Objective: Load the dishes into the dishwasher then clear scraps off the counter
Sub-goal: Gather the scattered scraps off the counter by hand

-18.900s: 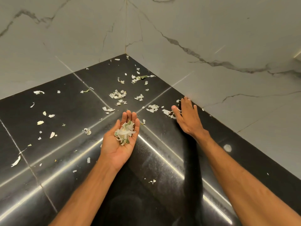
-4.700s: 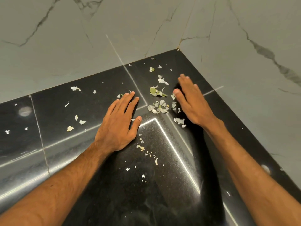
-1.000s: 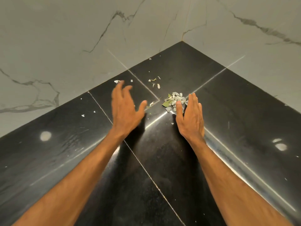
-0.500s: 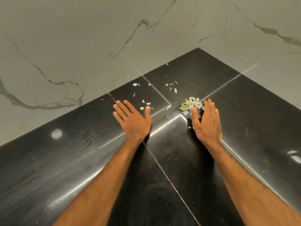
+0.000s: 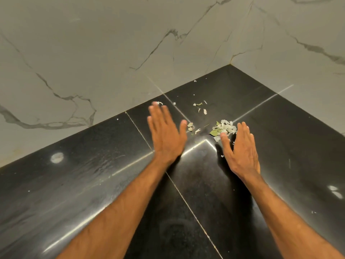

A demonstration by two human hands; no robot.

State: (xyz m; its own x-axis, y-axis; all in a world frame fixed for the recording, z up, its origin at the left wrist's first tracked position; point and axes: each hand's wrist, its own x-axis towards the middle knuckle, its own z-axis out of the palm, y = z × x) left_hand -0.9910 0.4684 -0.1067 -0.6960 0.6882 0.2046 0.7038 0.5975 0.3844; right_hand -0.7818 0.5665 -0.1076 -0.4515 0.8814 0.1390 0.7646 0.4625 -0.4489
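Note:
A small heap of pale and green scraps [image 5: 223, 128] lies on the black counter [image 5: 93, 184] near the wall corner. My right hand [image 5: 240, 149] is flat, palm down, with its fingertips and thumb at the heap's near right edge. My left hand [image 5: 167, 133] is flat too, fingers straight and slightly blurred, to the left of the heap. A few loose scraps [image 5: 192, 127] sit just past its thumb. More bits [image 5: 200, 107] lie farther back, and one [image 5: 159, 103] shows at the left fingertips. Neither hand holds anything.
Grey marble walls [image 5: 112, 53] meet at a corner [image 5: 230, 63] behind the counter. Thin seams [image 5: 186, 199] cross the glossy black tiles. Tiny crumbs dot the far corner and the right side [image 5: 313, 212].
My left hand has slid forward and right toward the loose scraps by its thumb. The right hand stays at the heap. The view has shifted slightly.

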